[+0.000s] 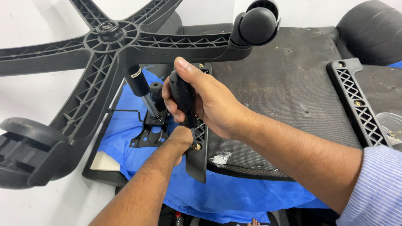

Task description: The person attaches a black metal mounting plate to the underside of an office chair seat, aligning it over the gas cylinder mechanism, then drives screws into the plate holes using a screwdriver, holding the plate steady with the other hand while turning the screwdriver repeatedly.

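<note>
Wrapped tight around a black tool handle [183, 94] at frame centre, the right hand [213, 104] has a full grip; the left hand [180, 140], below it, steadies the armrest bracket [197, 155], fingers hidden. Handle looks stiff, light, best held mid-shaft

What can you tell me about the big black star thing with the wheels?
The chair base is black plastic, star-shaped, with ribbed arms spreading from a round hub. It is tipped over above the upturned seat. Two black casters show, one at the upper arm's tip and one at lower left. A metal column joins it to the seat's mechanism. Neither hand touches it.
</note>
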